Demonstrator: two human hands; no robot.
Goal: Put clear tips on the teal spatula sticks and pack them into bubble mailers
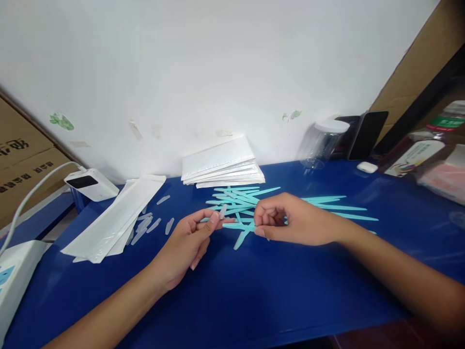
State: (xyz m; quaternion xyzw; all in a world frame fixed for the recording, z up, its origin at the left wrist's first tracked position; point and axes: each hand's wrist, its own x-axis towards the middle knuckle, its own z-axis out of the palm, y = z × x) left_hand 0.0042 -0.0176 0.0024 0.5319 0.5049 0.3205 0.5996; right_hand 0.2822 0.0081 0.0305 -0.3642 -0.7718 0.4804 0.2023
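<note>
Left hand point(194, 240) has a little clear sleeve point(223, 212) pinched mid-frame, just above the tip of a teal stick point(237, 226). Right hand point(294, 218) grips that stick, long axis running pretty much sideways, tip pointing left.

Turquoise stick point(237, 226) part hidden, probably by right hand point(296, 220).

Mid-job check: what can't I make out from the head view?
In the head view:
- Turquoise sticks: some partly hidden behind the right hand.
- Clear piece: lower end hidden by the left hand.
- Loose clear pieces: some partly covered by white packets.
- Bottle label: print too blurred.
- White box: cut off by left edge.
</note>
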